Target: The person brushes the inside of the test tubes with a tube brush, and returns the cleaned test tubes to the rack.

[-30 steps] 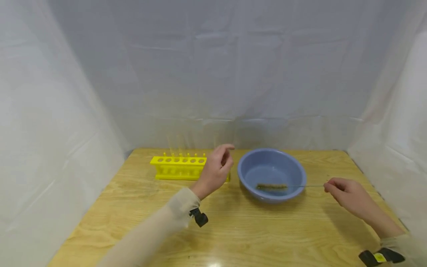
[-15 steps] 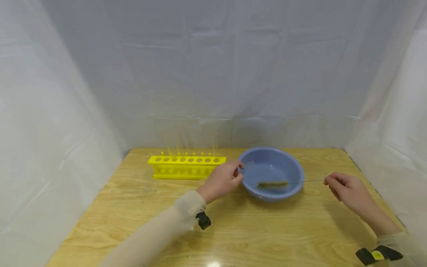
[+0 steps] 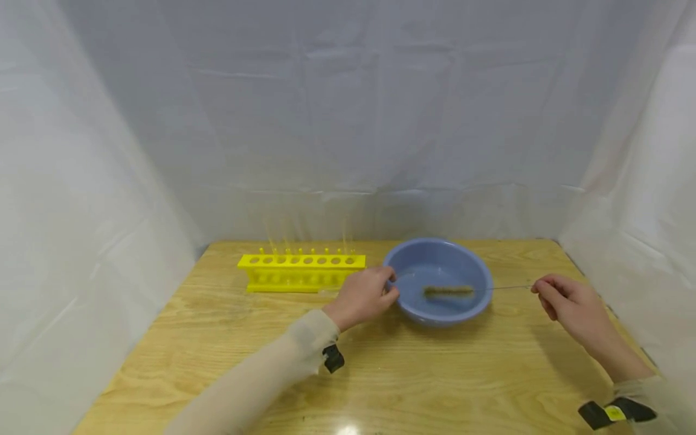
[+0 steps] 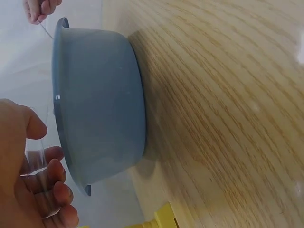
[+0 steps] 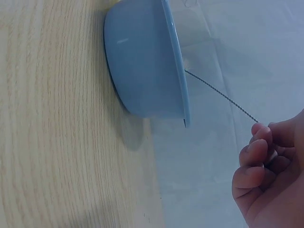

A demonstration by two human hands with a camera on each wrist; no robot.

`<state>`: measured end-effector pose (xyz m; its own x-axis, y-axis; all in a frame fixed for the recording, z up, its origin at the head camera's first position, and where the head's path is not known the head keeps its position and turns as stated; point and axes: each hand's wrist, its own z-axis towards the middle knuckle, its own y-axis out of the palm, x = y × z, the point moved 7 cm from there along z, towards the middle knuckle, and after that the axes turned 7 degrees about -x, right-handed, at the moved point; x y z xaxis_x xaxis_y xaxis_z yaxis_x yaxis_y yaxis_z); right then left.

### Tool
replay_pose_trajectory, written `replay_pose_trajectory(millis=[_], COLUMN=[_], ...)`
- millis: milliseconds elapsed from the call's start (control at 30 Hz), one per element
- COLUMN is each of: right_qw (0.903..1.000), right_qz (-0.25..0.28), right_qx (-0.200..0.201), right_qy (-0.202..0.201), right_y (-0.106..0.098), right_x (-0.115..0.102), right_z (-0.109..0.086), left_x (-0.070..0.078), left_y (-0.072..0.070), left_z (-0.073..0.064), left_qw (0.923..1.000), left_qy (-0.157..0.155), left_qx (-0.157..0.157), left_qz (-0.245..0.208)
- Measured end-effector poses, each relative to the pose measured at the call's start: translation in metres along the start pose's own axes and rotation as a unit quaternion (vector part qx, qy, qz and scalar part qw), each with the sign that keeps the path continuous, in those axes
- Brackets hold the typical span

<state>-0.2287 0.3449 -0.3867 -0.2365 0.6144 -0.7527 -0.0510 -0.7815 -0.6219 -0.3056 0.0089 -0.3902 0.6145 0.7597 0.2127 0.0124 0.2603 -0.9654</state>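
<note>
My left hand (image 3: 363, 297) is at the left rim of the blue basin (image 3: 440, 318). In the left wrist view its fingers curl round a clear glass test tube (image 4: 41, 183), one end of which points over the rim. Across the table, my right hand (image 3: 573, 308) pinches the thin twisted wire handle (image 5: 221, 95) of a test tube brush (image 3: 448, 291). The handle crosses the basin's right rim, and the brown bristle head lies level inside the basin's outline, with its tip towards the left hand. Part of the tube is hidden behind the left fingers.
Left of the basin stands a yellow test tube rack (image 3: 301, 262), with several clear tubes rising along its back. A small clear piece (image 3: 328, 292) shows by its base, beside the left hand. White sheeting (image 3: 348, 121) closes off the back and sides of the wooden table (image 3: 413, 386).
My left hand has moved right and down from in front of the rack to the basin's left rim, with the test tube. The brush has shifted slightly within the basin; the right hand barely moved.
</note>
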Motion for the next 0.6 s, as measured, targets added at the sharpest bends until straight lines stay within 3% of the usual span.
replay_pose_trajectory(millis=[600], right_qw=[0.9913], right_qz=[0.121], right_qx=[0.050], right_qy=[-0.006], right_y=[-0.014], right_x=[0.003], right_z=[-0.002], left_x=[0.008], left_y=[0.002], left_z=[0.006], left_qw=[0.9968], left_qy=[0.014], left_qx=[0.010], left_qz=[0.078])
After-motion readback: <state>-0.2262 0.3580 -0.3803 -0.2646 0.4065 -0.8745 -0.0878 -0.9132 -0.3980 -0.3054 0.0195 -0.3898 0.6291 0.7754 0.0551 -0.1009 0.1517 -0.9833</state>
